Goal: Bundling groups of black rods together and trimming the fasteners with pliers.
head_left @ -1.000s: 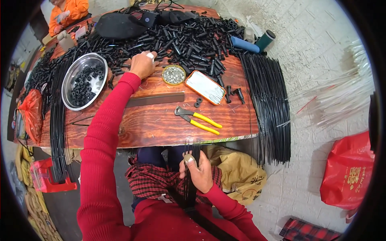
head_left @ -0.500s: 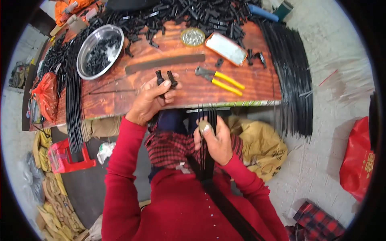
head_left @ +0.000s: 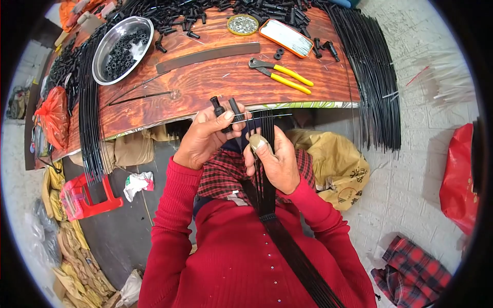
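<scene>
My left hand (head_left: 197, 138) is closed on two black tubular fittings (head_left: 216, 106), which stick up from between thumb and fingers. My right hand (head_left: 281, 164) grips a bundle of thin black rods (head_left: 265, 192); a tan cover (head_left: 259, 145) sits on its thumb. The rods run down across my lap and widen into a dense dark band (head_left: 292, 259) toward the lower right. A thin light-coloured metal rod (head_left: 281, 116) lies crosswise at the bundle's upper ends, its left end by the fittings. My fingers hide whether it touches them.
Across the wooden table (head_left: 205, 77) lie yellow-handled pliers (head_left: 282, 77), a flat dark bar (head_left: 208, 57), a steel bowl (head_left: 97, 66) of small black parts, a round dish (head_left: 242, 24) and an orange-rimmed tray (head_left: 285, 38). Black rods (head_left: 377, 87) hang over the right end.
My left hand, with the fittings, has come right and close to my right hand, meeting the thin metal rod's left end. My right hand keeps its grip. The table sits higher in view.
</scene>
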A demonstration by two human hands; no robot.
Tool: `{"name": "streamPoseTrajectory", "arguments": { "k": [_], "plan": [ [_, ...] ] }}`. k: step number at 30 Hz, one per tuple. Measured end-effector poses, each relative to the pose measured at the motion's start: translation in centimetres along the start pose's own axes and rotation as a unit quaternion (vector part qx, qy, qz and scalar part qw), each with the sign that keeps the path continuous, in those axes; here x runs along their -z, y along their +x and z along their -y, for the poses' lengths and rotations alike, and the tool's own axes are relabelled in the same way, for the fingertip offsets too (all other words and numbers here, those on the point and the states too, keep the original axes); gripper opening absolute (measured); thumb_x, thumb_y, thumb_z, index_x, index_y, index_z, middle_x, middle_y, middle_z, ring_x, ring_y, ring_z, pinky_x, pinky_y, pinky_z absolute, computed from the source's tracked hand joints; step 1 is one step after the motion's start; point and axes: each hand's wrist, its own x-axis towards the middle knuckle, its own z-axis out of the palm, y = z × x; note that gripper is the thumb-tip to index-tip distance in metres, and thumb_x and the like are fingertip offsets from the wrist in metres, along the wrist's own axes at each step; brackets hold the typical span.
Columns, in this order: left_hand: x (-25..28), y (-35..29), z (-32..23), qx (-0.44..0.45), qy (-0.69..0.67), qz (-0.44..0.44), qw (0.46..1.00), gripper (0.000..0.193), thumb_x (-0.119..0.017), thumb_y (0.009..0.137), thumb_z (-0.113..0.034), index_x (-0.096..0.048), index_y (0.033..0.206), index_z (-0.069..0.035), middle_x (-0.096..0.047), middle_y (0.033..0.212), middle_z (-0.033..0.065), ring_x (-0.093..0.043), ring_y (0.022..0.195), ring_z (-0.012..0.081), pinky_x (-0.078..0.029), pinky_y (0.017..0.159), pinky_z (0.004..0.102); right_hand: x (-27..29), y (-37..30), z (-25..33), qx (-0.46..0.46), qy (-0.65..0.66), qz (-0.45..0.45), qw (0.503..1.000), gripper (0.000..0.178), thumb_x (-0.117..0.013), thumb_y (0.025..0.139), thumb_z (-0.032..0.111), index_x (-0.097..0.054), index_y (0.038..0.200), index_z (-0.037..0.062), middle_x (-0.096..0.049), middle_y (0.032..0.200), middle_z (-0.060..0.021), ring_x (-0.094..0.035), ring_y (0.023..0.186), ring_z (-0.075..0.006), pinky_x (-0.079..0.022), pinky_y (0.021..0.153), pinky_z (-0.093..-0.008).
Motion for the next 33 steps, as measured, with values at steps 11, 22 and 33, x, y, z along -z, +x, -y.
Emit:
{"name": "streamPoseTrajectory", "arguments": {
  "k": [11,22,33],
  "plan": [
    [0.3,0.3,0.0,-0.020,-0.026,-0.023,0.999,0.030,-0.063,0.094,-0.013,-0.055,0.119,0.001,-0.063,0.113,0.0151,-0.060,0.085,0.0140,-0.055,0.080,0.0287,0.0,0.1,-0.2,-0.007,0.012,-0.002,1.000,0.032,-0.054,0.101,0.028,-0.048,0.110,-0.0018,-0.058,0.071,-0.0080,-0.056,0.054,-0.0122,-0.048,0.052,-0.0236],
    [0.4,0.9,0.0,-0.015,-0.029,-0.056,0.998,0.031,-0.063,0.093,-0.010,-0.055,0.121,0.002,-0.063,0.115,0.0156,-0.065,0.089,0.0150,-0.060,0.081,0.0280,0.5,0.7,-0.2,-0.009,0.019,0.003,1.000,0.030,-0.054,0.101,0.027,-0.048,0.109,-0.0012,-0.058,0.072,-0.0080,-0.055,0.054,-0.0121,-0.047,0.052,-0.0236],
    [0.3,1.2,0.2,0.019,-0.063,-0.056,0.996,0.036,-0.061,0.094,-0.010,-0.052,0.124,0.006,-0.063,0.114,0.0179,-0.069,0.091,0.0176,-0.062,0.080,0.0281,0.6,0.8,-0.4,-0.009,0.014,-0.007,1.000,0.029,-0.053,0.101,0.026,-0.048,0.110,-0.0018,-0.059,0.073,-0.0084,-0.056,0.054,-0.0121,-0.047,0.052,-0.0236]
  ]
}}
